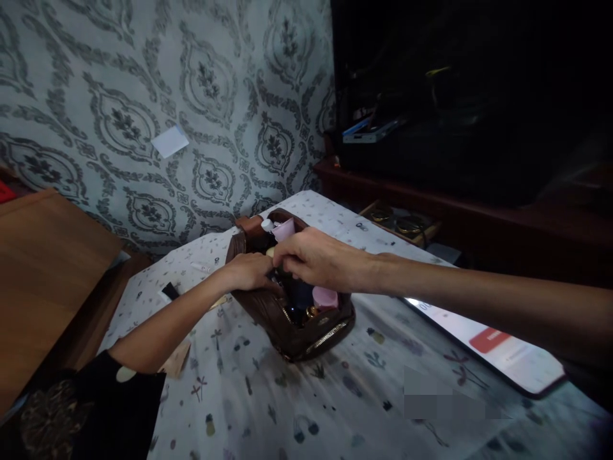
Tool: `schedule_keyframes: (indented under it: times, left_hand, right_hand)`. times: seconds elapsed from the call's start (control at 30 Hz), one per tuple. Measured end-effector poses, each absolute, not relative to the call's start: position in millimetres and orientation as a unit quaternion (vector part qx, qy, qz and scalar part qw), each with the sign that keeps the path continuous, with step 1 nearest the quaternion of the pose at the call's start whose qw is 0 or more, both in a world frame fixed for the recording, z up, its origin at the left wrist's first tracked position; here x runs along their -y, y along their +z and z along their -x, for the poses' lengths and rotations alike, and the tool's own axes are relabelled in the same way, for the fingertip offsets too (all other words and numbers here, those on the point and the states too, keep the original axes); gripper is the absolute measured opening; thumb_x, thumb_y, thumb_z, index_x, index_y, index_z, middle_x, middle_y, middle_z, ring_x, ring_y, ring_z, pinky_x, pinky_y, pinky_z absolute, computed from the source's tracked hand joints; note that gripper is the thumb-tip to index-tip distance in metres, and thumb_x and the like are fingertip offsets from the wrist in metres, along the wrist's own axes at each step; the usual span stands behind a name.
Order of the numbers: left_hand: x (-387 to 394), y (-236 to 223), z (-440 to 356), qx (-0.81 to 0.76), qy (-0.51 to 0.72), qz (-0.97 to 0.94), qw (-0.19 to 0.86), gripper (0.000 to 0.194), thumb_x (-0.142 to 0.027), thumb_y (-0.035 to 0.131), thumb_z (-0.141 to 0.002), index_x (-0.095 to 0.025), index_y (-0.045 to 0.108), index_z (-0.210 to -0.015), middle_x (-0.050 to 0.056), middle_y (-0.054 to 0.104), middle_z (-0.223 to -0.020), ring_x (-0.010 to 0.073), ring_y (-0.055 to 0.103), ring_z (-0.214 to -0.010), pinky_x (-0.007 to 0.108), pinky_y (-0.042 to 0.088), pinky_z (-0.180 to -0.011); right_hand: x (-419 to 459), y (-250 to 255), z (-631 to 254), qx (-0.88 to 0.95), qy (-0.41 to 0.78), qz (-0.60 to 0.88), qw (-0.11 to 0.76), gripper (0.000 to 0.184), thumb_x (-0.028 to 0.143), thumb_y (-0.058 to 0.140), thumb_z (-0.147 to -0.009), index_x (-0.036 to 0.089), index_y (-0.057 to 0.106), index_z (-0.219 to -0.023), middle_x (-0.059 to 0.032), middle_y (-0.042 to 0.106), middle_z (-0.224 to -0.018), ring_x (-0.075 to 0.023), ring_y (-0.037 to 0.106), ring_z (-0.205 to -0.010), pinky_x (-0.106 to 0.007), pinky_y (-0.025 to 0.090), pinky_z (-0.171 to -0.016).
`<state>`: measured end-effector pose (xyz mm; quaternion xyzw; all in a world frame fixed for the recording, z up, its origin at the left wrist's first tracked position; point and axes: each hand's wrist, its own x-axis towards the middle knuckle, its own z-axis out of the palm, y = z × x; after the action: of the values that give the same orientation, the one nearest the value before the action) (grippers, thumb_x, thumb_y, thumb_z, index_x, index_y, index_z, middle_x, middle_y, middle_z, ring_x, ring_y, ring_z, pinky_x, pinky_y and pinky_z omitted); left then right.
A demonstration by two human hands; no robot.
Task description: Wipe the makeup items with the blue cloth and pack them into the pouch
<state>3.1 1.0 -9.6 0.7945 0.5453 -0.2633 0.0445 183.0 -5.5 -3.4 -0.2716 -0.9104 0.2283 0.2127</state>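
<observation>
A brown zippered pouch (258, 316) stands unzipped on the table, packed with small items. Inside are a pink tube (283, 230), a white-capped bottle (267, 225) and a round pink lid or jar (325, 298). My left hand (251, 271) reaches over the pouch's left rim, fingers together and dipping among the contents; their tips are hidden. Over the opening, my right hand (316, 259) is closed, with thumb and fingers curled together close to the left fingertips. A pale bit shows beside the right fingers, but what they grip is not clear.
A lit phone (498, 351) lies on the patterned tablecloth (268, 409), under my right forearm. Left of the pouch are a black-capped tube (169, 292) and a thin white tube (200, 267). A wooden panel (48, 281) borders the left side; a dark screen (469, 102) stands behind.
</observation>
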Motion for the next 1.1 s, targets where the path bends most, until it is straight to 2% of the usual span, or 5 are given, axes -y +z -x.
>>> schedule_keyframes:
  times: [0.37, 0.67, 0.77, 0.87, 1.1]
  left_hand:
    - [-1, -13, 2, -0.539, -0.25, -0.804, 0.036, 0.058, -0.061, 0.062, -0.084, -0.022, 0.063, -0.126, 0.01, 0.072, -0.121, 0.0315, 0.067, -0.113, 0.032, 0.053, -0.087]
    - [-2, -11, 0, -0.551, -0.237, -0.8, 0.012, 0.054, -0.064, 0.067, -0.079, -0.021, 0.07, -0.111, 0.009, 0.075, -0.107, 0.028, 0.069, -0.1, 0.03, 0.052, -0.081]
    - [6, 4, 2, -0.556, -0.206, -0.805, -0.014, 0.051, -0.066, 0.056, -0.087, -0.02, 0.07, -0.106, 0.01, 0.074, -0.103, 0.0294, 0.068, -0.098, 0.031, 0.05, -0.078]
    - [21, 21, 11, -0.531, -0.159, -0.832, 0.02, 0.047, -0.058, 0.043, -0.097, -0.021, 0.071, -0.088, 0.004, 0.072, -0.083, 0.0228, 0.068, -0.086, 0.027, 0.046, -0.074]
    - [56, 18, 36, -0.468, -0.006, -0.878, 0.097, 0.04, -0.042, 0.038, -0.104, -0.021, 0.068, -0.088, 0.002, 0.069, -0.09, 0.0172, 0.061, -0.09, 0.027, 0.046, -0.081]
  right_hand:
    - [7, -1, -184, 0.919, 0.204, 0.274, 0.194, 0.028, 0.001, 0.054, -0.084, 0.011, 0.078, -0.094, -0.0028, 0.071, -0.067, -0.012, 0.063, -0.062, -0.021, 0.043, -0.063]
    - [11, -1, -181, 0.914, 0.199, 0.281, 0.213, 0.028, 0.001, 0.053, -0.085, 0.013, 0.077, -0.093, -0.0035, 0.073, -0.076, -0.0123, 0.063, -0.068, -0.021, 0.042, -0.065]
    - [23, 4, -191, 0.911, 0.175, 0.282, 0.245, 0.027, 0.003, 0.05, -0.086, 0.015, 0.074, -0.087, -0.0027, 0.07, -0.074, -0.0115, 0.057, -0.062, -0.023, 0.037, -0.06]
    - [39, 6, -211, 0.908, 0.163, 0.269, 0.275, 0.024, 0.005, 0.05, -0.088, 0.017, 0.071, -0.086, -0.0026, 0.067, -0.074, -0.0118, 0.054, -0.061, -0.024, 0.035, -0.057]
    - [51, -22, -250, 0.894, 0.18, 0.269, 0.309, 0.021, 0.014, 0.051, -0.091, 0.021, 0.069, -0.083, -0.0026, 0.063, -0.07, -0.0139, 0.053, -0.059, -0.026, 0.041, -0.056]
